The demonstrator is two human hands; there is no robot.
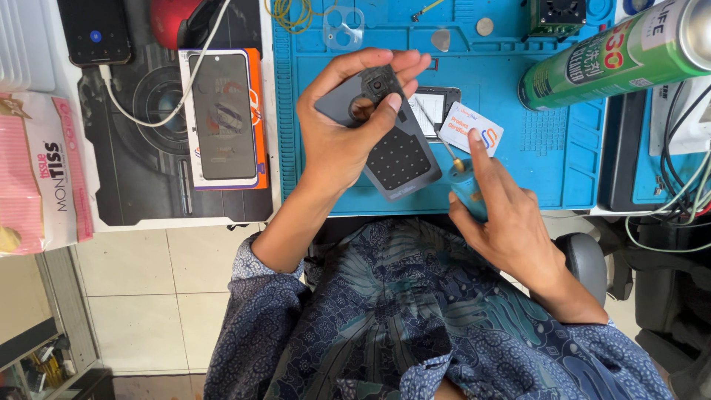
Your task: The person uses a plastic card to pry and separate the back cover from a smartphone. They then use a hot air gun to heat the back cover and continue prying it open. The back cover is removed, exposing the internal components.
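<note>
My left hand (pixel 337 141) holds a grey phone body (pixel 404 159), back side up, over the blue work mat (pixel 533 159). Its thumb presses on a small black camera module (pixel 378 85) at the phone's upper end. My right hand (pixel 511 222) grips a blue-handled screwdriver (pixel 465 189). Its thin shaft points up toward a small dark framed part (pixel 437 104) on the mat. The right index finger is stretched out, and its tip is at the edge of a white card (pixel 466 122).
A green spray can (pixel 615 55) lies at the upper right beside black cables (pixel 678 185). At the left are an orange-edged box holding a phone (pixel 222 118), a charging black phone (pixel 95 31) and a tissue pack (pixel 44 170). Small parts lie along the mat's far edge.
</note>
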